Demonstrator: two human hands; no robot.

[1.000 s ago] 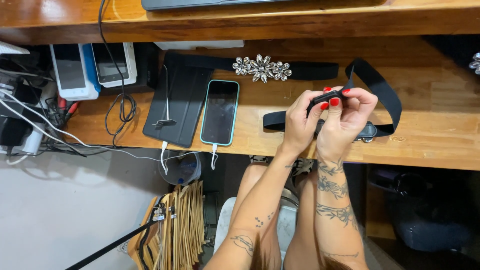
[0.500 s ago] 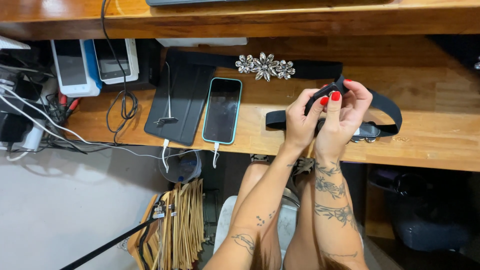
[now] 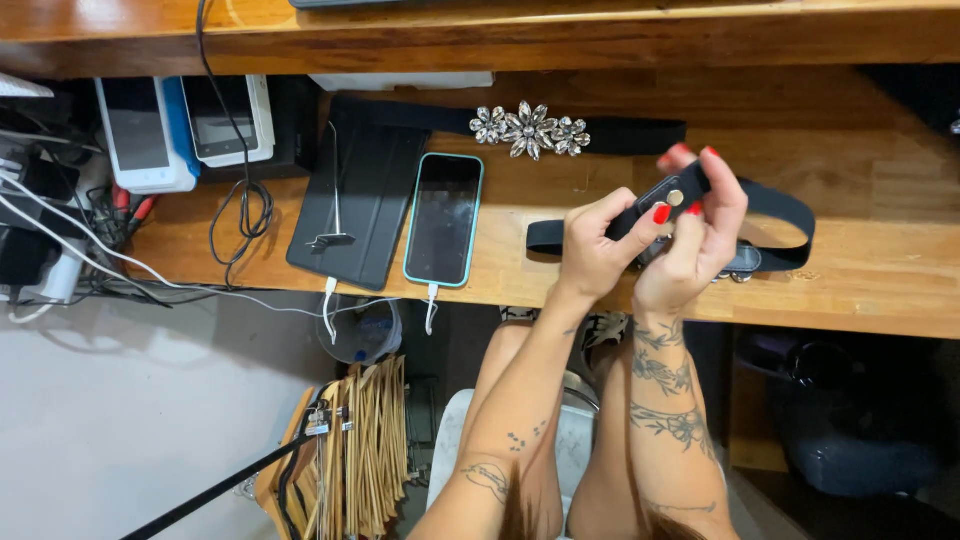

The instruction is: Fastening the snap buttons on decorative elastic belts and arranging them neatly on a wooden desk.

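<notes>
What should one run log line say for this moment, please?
left hand: grips black belt | right hand: fingers on belt's snap end | belt: raised over wooden desk | nearby: phone, jewelled belt

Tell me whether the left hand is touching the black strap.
Touching. The head view shows the left hand gripping the black strap, its thumb pressed on the band beside the right hand.

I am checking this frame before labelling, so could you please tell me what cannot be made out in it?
- Head view: the middle of the black belt is covered by the left hand and right hand.
- Head view: the belt's clasp is mostly behind the right hand; its shape is unclear.
- Head view: the dark object on the upper shelf is cut off by the top edge.
- Head view: the phone screen is dark.
</notes>
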